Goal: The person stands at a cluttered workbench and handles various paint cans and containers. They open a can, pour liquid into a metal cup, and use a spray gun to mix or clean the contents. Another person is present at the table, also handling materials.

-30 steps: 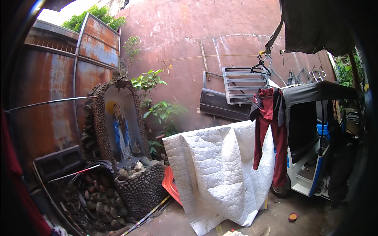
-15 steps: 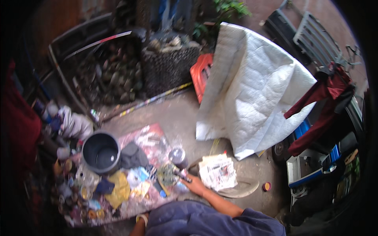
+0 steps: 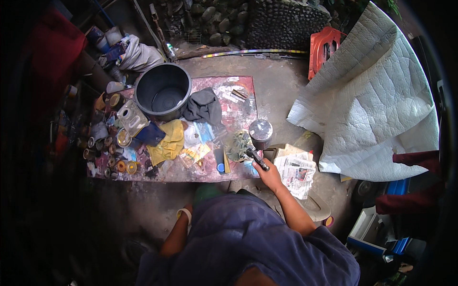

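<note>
My right hand [image 3: 269, 176] is closed around a short black tool [image 3: 258, 159], rod-shaped like a small flashlight, whose exact kind I cannot make out. It points over the table's right front corner. Just beyond its tip lie a crumpled grey-green patterned cloth [image 3: 240, 147] and a round can with a grey top [image 3: 261, 130]. My left hand [image 3: 188, 208] hangs low by my side, in front of the table, with a pale band [image 3: 185, 215] at the wrist. Its fingers are hidden beside my clothing.
The low paint-stained table [image 3: 229, 102] bears a black bucket [image 3: 162, 90], a dark grey cloth [image 3: 202, 106], a yellow cloth [image 3: 167, 141] and several small jars. Newspapers [image 3: 296, 174] lie on a chair [image 3: 316, 206] at the right. A large silvery sheet [image 3: 377, 105] stands beyond.
The view has shifted and sharpened, so the table appears higher in the picture and more of my body shows. My right hand still holds the black tool near the patterned cloth.
</note>
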Motion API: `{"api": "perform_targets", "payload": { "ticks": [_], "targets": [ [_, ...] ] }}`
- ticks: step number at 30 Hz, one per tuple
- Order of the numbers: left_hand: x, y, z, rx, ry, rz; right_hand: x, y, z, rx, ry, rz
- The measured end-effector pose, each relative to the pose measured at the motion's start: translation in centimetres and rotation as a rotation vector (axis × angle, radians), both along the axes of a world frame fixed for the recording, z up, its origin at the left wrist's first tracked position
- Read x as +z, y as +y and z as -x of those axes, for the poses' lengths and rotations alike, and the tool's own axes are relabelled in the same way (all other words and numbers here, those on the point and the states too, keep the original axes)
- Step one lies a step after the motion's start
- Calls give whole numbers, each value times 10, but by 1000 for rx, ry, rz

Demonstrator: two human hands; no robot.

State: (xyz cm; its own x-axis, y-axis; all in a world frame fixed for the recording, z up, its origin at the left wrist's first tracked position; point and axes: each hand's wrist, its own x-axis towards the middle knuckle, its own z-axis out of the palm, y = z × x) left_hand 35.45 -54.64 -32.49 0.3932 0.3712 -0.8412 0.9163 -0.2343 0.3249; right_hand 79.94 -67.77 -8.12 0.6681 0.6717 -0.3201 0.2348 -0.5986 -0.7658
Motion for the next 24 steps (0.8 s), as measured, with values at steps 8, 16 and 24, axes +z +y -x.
{"api": "perform_targets", "payload": {
  "ticks": [8, 16, 24],
  "targets": [
    [36, -28, -14, 235, 24, 104, 0, -15, -10, 37, 52, 22],
    [4, -28, -4, 228, 52, 74, -2, -26, -16, 43, 67, 103],
    [22, -19, -21, 241, -34, 115, -1, -33, -12, 23, 17, 4]
  ]
}}
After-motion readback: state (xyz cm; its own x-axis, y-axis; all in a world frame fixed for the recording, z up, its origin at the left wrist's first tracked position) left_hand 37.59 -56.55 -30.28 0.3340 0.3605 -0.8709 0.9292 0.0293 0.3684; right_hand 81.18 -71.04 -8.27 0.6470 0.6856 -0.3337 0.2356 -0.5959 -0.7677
